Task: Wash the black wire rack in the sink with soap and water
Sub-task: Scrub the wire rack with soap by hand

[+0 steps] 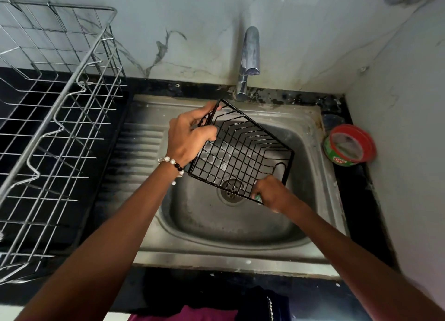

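The black wire rack [243, 149] hangs tilted over the steel sink [310, 142], above the drain [231, 193]. My left hand [190, 137] grips its upper left rim, a bead bracelet on the wrist. My right hand [272, 193] is closed at the rack's lower right edge, with a small green thing showing between the fingers, likely a scrubber; most of it is hidden. White soap film shows on the rack's mesh. No water runs from the tap [250, 55].
A red and green tub of dish soap [349, 145] sits on the black counter right of the sink. A large silver wire dish rack [55, 118] stands on the left. The ribbed drainboard [142, 149] lies between them. Marble wall behind and to the right.
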